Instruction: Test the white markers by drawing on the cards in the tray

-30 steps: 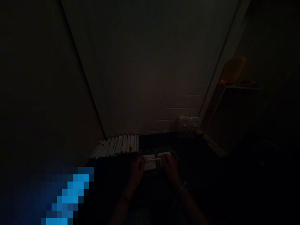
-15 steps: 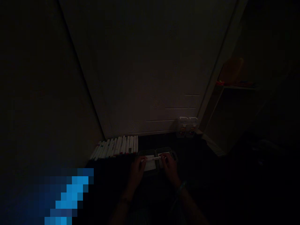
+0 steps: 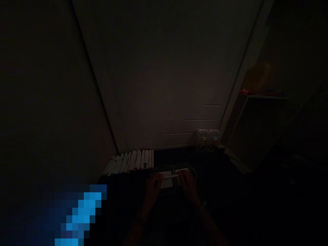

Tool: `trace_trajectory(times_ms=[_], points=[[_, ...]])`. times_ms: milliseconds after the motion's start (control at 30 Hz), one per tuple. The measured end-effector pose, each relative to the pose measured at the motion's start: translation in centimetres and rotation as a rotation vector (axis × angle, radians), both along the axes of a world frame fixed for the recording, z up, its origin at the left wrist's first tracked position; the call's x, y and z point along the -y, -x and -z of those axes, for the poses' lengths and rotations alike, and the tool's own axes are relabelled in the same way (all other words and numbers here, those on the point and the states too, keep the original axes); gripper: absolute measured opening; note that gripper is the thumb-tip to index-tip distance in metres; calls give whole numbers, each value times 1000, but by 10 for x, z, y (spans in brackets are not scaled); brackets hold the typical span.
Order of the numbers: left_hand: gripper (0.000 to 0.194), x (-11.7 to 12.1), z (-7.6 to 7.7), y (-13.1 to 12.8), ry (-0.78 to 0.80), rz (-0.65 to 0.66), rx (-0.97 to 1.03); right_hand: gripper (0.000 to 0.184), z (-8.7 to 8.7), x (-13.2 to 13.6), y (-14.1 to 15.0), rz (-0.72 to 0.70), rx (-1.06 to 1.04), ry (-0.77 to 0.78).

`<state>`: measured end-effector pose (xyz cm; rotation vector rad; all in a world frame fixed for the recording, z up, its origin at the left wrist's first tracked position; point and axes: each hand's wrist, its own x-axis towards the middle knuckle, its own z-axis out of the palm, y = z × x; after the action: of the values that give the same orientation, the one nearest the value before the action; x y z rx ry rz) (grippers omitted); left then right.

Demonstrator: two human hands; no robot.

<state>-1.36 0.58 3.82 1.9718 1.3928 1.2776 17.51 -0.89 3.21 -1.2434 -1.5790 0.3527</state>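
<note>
Since it looks light and stiff, pen (image 3: 171, 176) suits end grips.
Left hand (image 3: 153, 184) and right hand (image 3: 189, 182) pinch one end each, pen spanning between them above case (image 3: 165, 167); smooth barrel may roll.

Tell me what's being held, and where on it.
A slim white marker, by its two ends: left hand at one, right hand at the other.
</note>
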Motion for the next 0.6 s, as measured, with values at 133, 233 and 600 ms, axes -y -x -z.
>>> trace_trajectory(times_ms=[133, 233, 600], points=[[29, 2, -3, -1, 12, -16, 12, 26, -1, 1, 0, -2, 4, 0], [28, 3, -5, -1, 22, -22, 3, 25, -2, 1, 0, 0, -1, 2], [24, -1, -2, 1, -55, -54, -41, 24, -2, 1, 2, 52, -34, 10]])
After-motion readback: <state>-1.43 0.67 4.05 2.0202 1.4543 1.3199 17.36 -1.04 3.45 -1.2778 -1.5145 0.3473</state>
